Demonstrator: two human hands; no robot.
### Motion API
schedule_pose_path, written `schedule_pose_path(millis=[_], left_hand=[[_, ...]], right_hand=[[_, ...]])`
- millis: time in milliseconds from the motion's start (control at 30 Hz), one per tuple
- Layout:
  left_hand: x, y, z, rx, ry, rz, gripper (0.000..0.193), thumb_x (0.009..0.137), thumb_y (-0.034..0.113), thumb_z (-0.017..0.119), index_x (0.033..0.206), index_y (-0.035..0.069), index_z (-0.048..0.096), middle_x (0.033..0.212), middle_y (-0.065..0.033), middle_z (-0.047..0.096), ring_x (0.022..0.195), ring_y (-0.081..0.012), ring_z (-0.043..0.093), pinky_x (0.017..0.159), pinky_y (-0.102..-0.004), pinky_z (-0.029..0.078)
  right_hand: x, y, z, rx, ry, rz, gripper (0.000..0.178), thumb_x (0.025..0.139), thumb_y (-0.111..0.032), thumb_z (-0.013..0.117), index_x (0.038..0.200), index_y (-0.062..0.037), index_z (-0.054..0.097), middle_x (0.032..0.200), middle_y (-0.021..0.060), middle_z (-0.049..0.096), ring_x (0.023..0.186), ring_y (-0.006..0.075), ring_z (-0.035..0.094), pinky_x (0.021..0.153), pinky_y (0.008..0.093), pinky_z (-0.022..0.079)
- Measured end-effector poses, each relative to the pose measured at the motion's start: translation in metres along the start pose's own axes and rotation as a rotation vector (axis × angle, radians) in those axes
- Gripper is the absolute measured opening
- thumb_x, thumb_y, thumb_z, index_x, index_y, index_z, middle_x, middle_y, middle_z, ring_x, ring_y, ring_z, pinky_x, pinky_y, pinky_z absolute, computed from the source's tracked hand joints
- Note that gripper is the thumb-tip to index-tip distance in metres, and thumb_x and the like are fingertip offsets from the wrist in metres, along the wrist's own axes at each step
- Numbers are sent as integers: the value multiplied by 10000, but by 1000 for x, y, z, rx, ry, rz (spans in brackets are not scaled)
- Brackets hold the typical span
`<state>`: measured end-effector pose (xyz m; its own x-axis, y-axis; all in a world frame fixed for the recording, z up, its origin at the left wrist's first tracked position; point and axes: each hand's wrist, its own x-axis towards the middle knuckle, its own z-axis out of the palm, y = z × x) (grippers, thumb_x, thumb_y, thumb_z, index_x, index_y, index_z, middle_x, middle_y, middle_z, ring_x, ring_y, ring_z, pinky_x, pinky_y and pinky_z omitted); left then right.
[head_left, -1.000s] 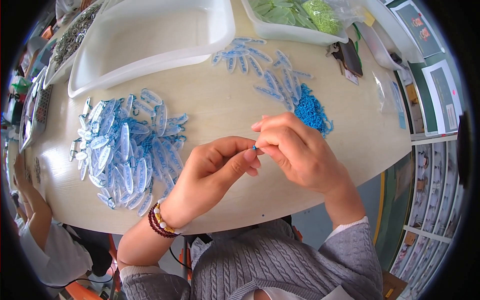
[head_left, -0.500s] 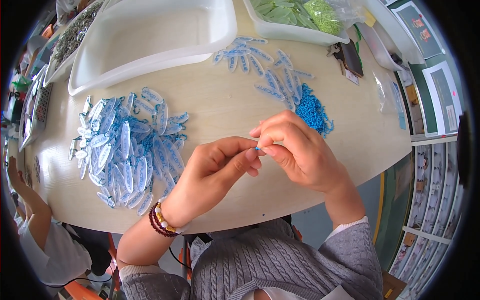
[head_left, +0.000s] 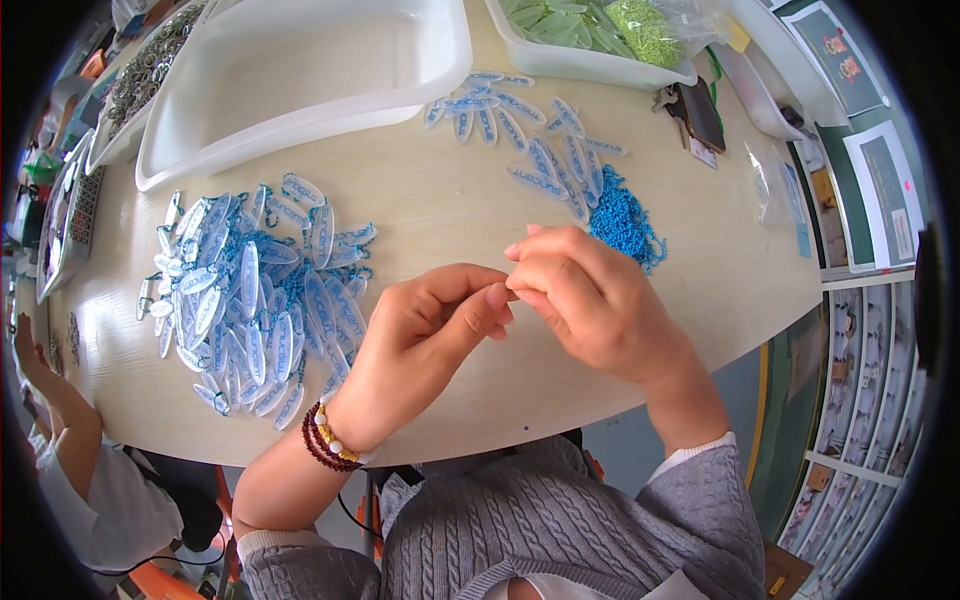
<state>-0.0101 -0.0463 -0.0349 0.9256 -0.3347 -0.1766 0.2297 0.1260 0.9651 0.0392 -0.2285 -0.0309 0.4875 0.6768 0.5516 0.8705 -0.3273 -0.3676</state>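
My left hand [head_left: 425,325] and my right hand [head_left: 590,300] meet over the middle of the table, thumbs and fingers pinched together tip to tip. The tiny blue piece between them is mostly covered by the fingertips now; its kind does not show. Just beyond my right hand lies a heap of blue ball chains [head_left: 625,222]. Several clear oval tags with blue lettering [head_left: 560,175] are scattered beside that heap. Left of my left hand is a large pile of similar tags [head_left: 255,300] with blue chains on them.
At the back stands a big white tray [head_left: 300,130], beside a bin of metal rings [head_left: 150,75]. Another tray [head_left: 600,62] at the back right holds green tags and green chains. Keys and a dark case [head_left: 703,115] lie to the right. A co-worker's arm [head_left: 65,410] is at far left.
My fingertips have shifted slightly left and closed further over the blue piece, which showed between them before. My right hand has rolled a little. The piles stay the same.
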Motion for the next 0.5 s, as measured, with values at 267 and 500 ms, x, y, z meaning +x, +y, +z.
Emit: schedule_pose_path(millis=[267,500], left_hand=[[1,-5,1,352,200,250,112,839,59,591,923,-14,599,752,-34,563,655,-82,524,577,-227,433],[1,-5,2,682,259,564,120,742,-29,615,853,-7,577,721,-90,530,602,-212,549,528,-293,439]], right_hand=[[2,-10,9,-84,163,55,205,689,8,664,851,-35,546,813,65,555,675,210,586,539,303,471],[2,-16,10,-58,184,119,202,688,25,662,845,-34,549,787,65,561,634,194,579,510,289,464]])
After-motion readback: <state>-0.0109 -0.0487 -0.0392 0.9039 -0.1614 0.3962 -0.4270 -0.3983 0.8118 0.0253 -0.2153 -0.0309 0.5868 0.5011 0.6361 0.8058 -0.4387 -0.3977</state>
